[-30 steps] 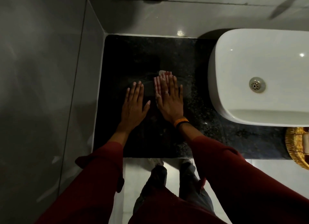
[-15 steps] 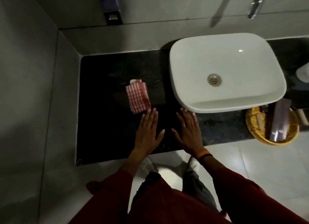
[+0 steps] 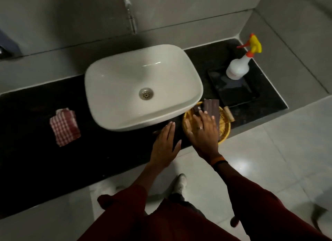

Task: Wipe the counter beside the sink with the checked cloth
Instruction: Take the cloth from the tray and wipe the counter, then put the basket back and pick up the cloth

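Here both hands sit by the front of the sink [image 3: 143, 86], with the checked cloth [image 3: 64, 126] left alone.

The cloth lies folded on the black counter [image 3: 32, 150] to the left of the sink, well apart from either hand. The left hand [image 3: 166, 144] rests flat, fingers together, just below the sink's front rim. The right hand [image 3: 203, 131], fingers loosely spread and gripping nothing, lies over the woven basket [image 3: 225, 125] at the sink's right front corner.

Left hand [image 3: 166, 143] flat, right hand [image 3: 203, 132] spread, both empty.
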Demonstrator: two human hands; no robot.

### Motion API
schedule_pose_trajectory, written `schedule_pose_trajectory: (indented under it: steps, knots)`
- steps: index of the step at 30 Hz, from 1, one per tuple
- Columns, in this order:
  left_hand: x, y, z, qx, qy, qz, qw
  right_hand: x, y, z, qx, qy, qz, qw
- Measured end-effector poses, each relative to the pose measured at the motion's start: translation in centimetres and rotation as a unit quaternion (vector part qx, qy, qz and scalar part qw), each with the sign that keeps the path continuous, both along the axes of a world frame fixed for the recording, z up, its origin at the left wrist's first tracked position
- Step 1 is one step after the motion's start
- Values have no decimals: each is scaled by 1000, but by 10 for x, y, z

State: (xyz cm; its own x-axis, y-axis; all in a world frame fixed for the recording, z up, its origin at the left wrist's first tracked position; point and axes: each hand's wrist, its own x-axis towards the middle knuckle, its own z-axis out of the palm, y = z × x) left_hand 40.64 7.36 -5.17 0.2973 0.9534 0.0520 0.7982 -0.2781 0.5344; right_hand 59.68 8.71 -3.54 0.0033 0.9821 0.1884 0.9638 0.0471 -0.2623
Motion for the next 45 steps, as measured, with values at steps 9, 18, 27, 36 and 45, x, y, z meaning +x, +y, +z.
schedule_pose_trajectory:
  steps: [9, 18, 27, 36, 45]
  knots:
    - [95, 39, 12, -158, -48, 83, 983, 99, 45, -9, -66, 124, -174, 975]
    - [63, 17, 23, -183, -119, 149, 964, 80, 13, -5, -47, 153, -176, 971]
    - [-139, -76, 20, -175, -98, 247, 948, -107, -59, 3, -102, 318, -30, 942]
    - [-336, -116, 27, -182, -131, 349, 910, -314, -58, 1, -200, 369, 5, 908]
    - [-421, -112, 27, -213, -165, 336, 902, -400, -62, 1, -196, 331, -33, 923]
